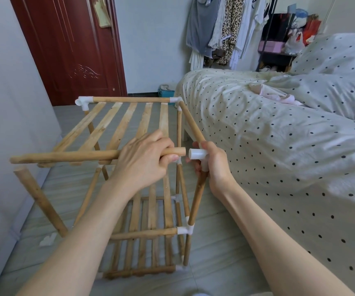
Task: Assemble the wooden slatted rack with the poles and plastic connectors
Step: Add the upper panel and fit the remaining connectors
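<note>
The left hand [144, 159] grips the front pole [65, 156] of the top slats, its end just short of the white connector [198, 154] gripped by the right hand [213, 165]; next, likely push them together

Two bare forearms, no sleeves, no jewellery

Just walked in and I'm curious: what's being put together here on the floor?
A person is assembling a wooden slatted rack beside a bed. The left hand grips a horizontal pole near its free end, and the right hand holds a white plastic connector just off that end. The two are lined up but not yet joined. The far corners already have connectors fitted; another pole at the left stands loose-ended.
</note>
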### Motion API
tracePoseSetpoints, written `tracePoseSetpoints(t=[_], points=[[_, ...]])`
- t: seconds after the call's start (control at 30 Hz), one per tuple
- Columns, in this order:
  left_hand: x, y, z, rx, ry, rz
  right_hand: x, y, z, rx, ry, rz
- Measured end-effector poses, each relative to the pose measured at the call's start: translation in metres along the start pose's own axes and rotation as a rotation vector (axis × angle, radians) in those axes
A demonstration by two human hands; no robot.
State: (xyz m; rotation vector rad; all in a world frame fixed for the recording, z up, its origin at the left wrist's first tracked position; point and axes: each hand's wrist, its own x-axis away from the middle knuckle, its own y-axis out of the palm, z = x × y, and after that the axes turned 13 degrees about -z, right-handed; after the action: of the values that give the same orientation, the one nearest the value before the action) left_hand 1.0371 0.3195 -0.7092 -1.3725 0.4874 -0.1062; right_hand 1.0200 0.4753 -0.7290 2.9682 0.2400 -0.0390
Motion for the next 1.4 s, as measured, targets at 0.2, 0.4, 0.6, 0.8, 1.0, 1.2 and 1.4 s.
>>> tracePoseSetpoints(t=[0.2,0.4,0.6,0.8,1.0,1.2,1.4], points=[[0.003,0.0,0.002,0.004,-0.001,-0.035,0.002,0.005,-0.001,0.085,0.018,0.032],[0.001,0.0,0.009,-0.046,-0.05,-0.054,0.002,0.01,0.0,0.109,-0.013,0.081],[-0.003,0.008,0.014,-0.069,-0.088,0.0,0.003,0.012,-0.002,0.105,-0.001,0.043],[-0.004,0.012,0.018,-0.017,-0.087,-0.014,0.002,0.007,-0.002,0.181,0.028,-0.008],[-0.006,0.018,0.021,-0.044,-0.097,0.028,0.0,0.007,-0.002,0.242,0.036,0.028],[-0.004,0.015,0.017,0.024,-0.14,0.047,-0.004,0.014,0.001,0.253,0.033,0.028],[-0.006,0.015,0.016,0.081,-0.167,0.073,-0.006,0.012,0.003,0.261,0.049,-0.006]])
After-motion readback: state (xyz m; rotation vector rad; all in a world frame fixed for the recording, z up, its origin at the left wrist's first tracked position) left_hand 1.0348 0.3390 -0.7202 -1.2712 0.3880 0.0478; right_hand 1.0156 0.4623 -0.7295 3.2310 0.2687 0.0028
